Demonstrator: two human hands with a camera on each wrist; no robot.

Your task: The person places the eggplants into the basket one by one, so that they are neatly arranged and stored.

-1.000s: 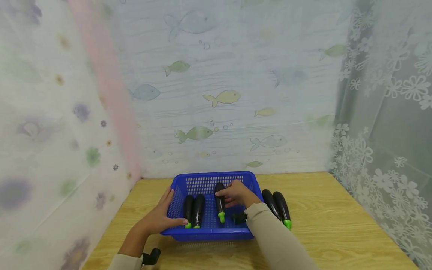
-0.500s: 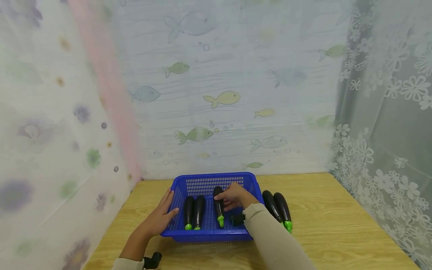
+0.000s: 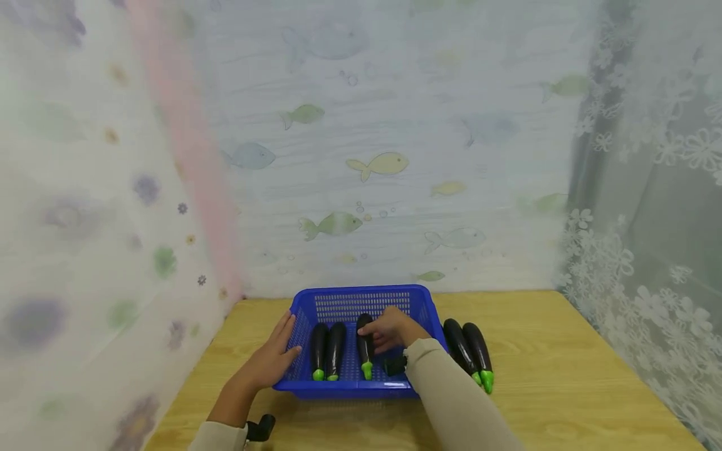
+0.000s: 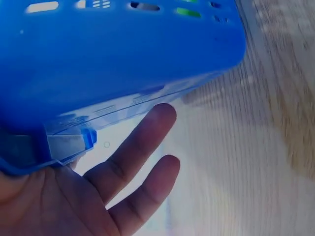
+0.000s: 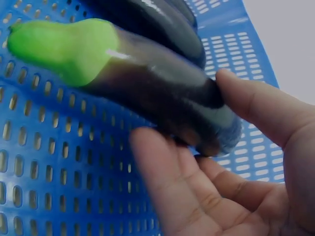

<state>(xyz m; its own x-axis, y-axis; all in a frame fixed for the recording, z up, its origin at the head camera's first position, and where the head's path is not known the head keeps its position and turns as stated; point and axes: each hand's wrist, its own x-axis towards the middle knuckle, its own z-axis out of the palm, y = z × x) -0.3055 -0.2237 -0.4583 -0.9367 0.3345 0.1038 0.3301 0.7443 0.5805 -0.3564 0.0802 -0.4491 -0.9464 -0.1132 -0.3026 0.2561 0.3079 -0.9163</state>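
Note:
In the head view my right hand is inside a blue plastic basket, its thumb and fingers on either side of a dark eggplant. The right wrist view shows thumb and fingers touching that eggplant's rounded end; its green stem points away from the hand. Left of it, two more eggplants lie side by side, stems toward me. My left hand rests at the basket's left rim, thumb over the top. In the left wrist view two fingers extend straight beside the basket wall.
Two further eggplants lie on the wooden table just right of the basket. A fish-patterned curtain hangs behind the table, with other patterned sheets on both sides.
The right hand has lowered the eggplant toward the basket floor, shifting it slightly left. My left thumb has drawn back from the nearest eggplant's stem toward the rim.

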